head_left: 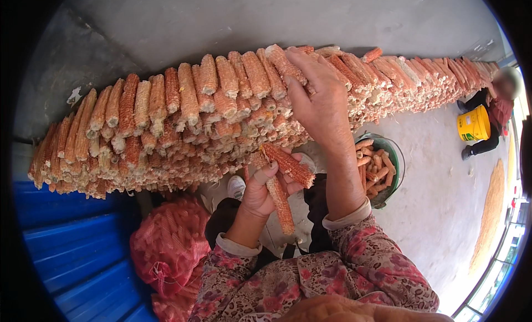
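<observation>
Bare corn cobs are laid side by side in a long stack, their ends facing me. My left hand, below the stack, is closed around two loose cobs: a reddish cob pointing right and a paler cob slanting down. Over the stack's top row, my right hand has its fingers on a pale pink cob. The thumb lies along the near side of that cob, and the fingers reach behind it. That cob rests on top of the row, touching its neighbours.
A dark green bucket with loose cobs stands on the floor by my right forearm. Red mesh sacks filled with cobs lie at lower left, beside blue corrugated panels. A grey wall backs the stack. At far right sits a person with a yellow bucket.
</observation>
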`<act>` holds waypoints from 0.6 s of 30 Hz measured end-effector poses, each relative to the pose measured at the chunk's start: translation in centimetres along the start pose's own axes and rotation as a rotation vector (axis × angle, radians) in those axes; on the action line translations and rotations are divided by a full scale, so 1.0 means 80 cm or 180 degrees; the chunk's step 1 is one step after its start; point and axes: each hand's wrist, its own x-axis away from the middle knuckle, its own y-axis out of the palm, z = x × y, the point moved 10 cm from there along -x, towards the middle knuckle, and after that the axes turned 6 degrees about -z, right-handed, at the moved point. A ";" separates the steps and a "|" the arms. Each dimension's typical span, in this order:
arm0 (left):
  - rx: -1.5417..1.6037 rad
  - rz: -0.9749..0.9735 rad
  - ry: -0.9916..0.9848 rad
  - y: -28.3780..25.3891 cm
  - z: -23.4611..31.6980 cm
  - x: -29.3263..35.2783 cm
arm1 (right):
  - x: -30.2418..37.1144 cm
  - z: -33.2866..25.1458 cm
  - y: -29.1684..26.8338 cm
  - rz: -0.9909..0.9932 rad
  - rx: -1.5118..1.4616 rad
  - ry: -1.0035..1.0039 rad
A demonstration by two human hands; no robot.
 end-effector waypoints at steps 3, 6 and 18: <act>-0.0035 0.0013 0.0031 0.000 0.004 0.002 | 0.002 0.002 -0.003 0.0323 0.0117 0.0077; -0.0052 0.0027 0.0068 0.000 0.007 0.006 | 0.004 -0.007 -0.002 0.0407 0.0288 0.0255; 0.0054 -0.0093 0.0163 0.002 0.014 0.007 | 0.002 -0.028 0.016 0.0167 0.0914 -0.0055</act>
